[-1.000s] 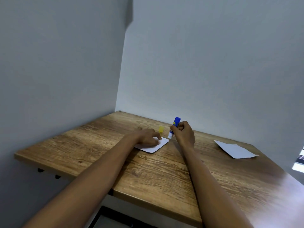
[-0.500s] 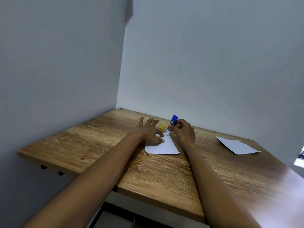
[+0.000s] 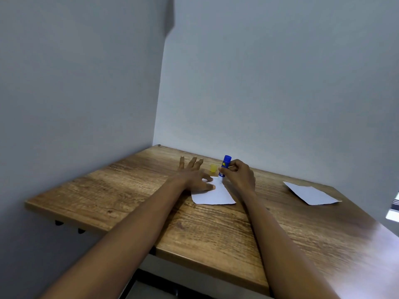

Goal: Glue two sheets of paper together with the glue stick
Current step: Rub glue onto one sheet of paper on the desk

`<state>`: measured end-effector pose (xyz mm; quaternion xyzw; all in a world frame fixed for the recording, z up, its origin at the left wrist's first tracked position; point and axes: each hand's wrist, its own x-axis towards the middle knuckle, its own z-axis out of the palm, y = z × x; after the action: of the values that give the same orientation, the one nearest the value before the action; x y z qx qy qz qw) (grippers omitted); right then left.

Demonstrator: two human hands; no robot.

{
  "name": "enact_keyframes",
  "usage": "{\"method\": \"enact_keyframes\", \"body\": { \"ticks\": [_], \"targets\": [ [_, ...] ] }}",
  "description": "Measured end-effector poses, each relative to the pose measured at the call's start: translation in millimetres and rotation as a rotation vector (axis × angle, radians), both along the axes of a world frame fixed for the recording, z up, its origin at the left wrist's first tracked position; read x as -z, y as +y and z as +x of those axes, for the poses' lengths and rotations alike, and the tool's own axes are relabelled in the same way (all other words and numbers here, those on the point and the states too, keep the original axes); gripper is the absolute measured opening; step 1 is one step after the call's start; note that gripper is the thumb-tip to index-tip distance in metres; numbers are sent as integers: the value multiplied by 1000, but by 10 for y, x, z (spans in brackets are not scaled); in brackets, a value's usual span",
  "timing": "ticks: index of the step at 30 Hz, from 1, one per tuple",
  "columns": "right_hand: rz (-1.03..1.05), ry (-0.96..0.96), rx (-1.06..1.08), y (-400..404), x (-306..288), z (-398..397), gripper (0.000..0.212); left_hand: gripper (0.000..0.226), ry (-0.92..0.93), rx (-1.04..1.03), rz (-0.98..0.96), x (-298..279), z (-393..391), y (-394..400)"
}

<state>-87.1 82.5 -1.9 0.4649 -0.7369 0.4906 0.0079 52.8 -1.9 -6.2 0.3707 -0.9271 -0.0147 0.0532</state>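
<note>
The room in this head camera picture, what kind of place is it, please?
Probably a plain indoor work corner, maybe a recording booth. A wooden table stands against bare grey walls, holding only craft items: two paper sheets, a glue stick and its yellow cap.

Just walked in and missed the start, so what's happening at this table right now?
A person is gluing paper. The left hand rests flat with spread fingers on a white sheet, pinning it to the wooden table. The right hand grips a blue glue stick, tip down at the sheet's far edge. A yellow cap stands nearby; a second sheet lies apart to the right.
</note>
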Motion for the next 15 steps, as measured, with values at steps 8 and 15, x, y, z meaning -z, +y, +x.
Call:
{"method": "enact_keyframes", "body": {
  "ticks": [8,15],
  "targets": [
    [-5,-47,-59,17,-11,53,15,54,7,-164,-69,14,61,-48],
    [-13,-86,-110,1,-3,99,12,56,4,-314,-139,22,136,-63]
  ]
}}
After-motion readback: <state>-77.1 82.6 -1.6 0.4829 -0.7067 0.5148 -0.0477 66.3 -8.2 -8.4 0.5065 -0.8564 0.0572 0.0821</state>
